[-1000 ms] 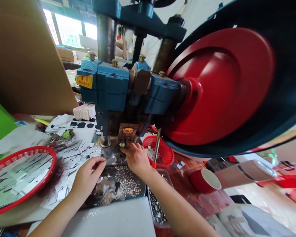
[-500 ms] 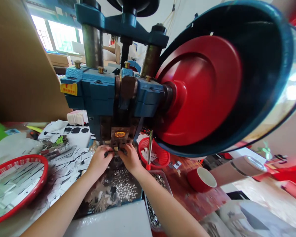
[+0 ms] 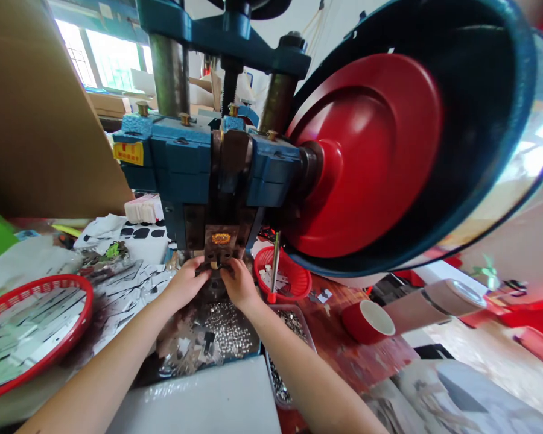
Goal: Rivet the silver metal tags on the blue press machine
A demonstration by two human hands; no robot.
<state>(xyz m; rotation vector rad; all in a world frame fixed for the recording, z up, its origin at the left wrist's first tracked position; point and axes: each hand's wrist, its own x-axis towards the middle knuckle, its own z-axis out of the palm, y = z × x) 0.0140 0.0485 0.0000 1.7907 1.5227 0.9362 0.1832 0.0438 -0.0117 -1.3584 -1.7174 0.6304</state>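
Observation:
In the middle stands a blue press [image 3: 181,172], with a metal punch block [image 3: 220,241] low on its front. My left hand [image 3: 190,283] is just below and left of that block, thumb and fingers pinched together. Opposite it, my right hand [image 3: 239,283] is pinched the same way at the block's lower right. Between the fingertips shows a small dark edge, too hidden to name. Under my hands lie many small shiny metal pieces [image 3: 228,328], with clear plastic and dark and white scraps [image 3: 194,349] to their left.
A large red flywheel [image 3: 371,157] fills the right side. A red basket of strips [image 3: 88,301] stands at left, a smaller red basket [image 3: 301,289] behind my right hand. Right of them are a red cup [image 3: 362,322], a thermos [image 3: 434,307] and a tray of metal parts [image 3: 305,328].
The view has tilted a little, so the press sits higher in it. Both hands stay at the punch block. A dark piece by my left fingers no longer shows as clearly.

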